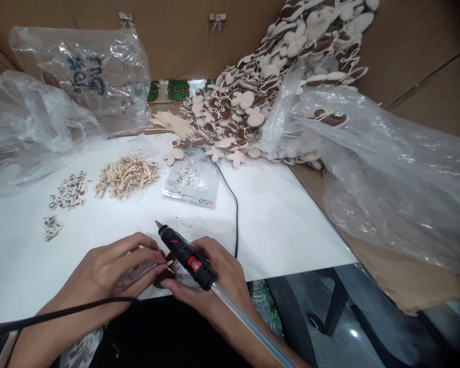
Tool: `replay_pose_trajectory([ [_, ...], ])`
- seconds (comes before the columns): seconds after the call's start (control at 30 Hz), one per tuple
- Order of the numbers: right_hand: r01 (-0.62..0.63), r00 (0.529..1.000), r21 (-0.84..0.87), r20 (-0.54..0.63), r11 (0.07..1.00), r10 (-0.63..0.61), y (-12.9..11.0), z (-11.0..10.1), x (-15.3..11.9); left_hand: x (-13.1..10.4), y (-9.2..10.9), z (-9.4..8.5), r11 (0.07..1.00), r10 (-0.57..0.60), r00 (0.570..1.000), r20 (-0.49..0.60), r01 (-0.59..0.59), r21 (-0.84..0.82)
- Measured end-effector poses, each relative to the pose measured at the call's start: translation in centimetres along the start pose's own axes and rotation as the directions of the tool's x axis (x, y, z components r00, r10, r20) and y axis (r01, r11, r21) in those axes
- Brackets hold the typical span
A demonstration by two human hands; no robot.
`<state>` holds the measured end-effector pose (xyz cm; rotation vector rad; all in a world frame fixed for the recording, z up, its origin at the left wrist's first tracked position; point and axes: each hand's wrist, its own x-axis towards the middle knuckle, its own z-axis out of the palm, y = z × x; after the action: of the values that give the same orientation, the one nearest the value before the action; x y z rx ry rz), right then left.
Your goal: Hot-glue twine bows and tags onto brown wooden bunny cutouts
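Note:
A black hot glue gun (184, 255) with a clear glue stick (249, 324) sticking out of its back is in my right hand (224, 281), its nozzle pointing up and left. The thumb of that hand also touches a small dark brown felt piece (161, 278). My left hand (122, 268) is closed, its fingertips pinching a thin cream cord piece (170, 263) against the brown piece. My fingers partly hide the brown piece. Beyond the hands, a pile of cream cord bows (126, 176) lies on the white table (287, 220).
Small printed labels (69, 191) lie at left. A flat grey packet (193, 179) sits mid-table, beside a black cable (233, 204). Brown and cream felt ornaments (249, 102) heap up behind, spilling from a plastic bag (387, 174). Another clear bag (34, 122) is far left. Cardboard walls (176, 41) enclose the table.

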<state>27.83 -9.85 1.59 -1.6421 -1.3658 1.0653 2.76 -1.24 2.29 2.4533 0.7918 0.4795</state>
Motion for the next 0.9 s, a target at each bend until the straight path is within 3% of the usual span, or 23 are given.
replay_pose_trajectory([
  [0.33, -0.005, 1.0, -0.026, 0.0, 1.0, 0.005, 0.2, 0.1, 0.3, 0.0, -0.1, 1.1, 0.973, -0.171, 0.985, 0.003, 0.169, -0.159],
  [0.9, 0.0, 1.0, -0.018, -0.009, 1.0, -0.001, -0.2, -0.1, 0.0, -0.4, -0.9, 0.8, 0.947, -0.198, 0.98, 0.026, 0.199, -0.253],
])
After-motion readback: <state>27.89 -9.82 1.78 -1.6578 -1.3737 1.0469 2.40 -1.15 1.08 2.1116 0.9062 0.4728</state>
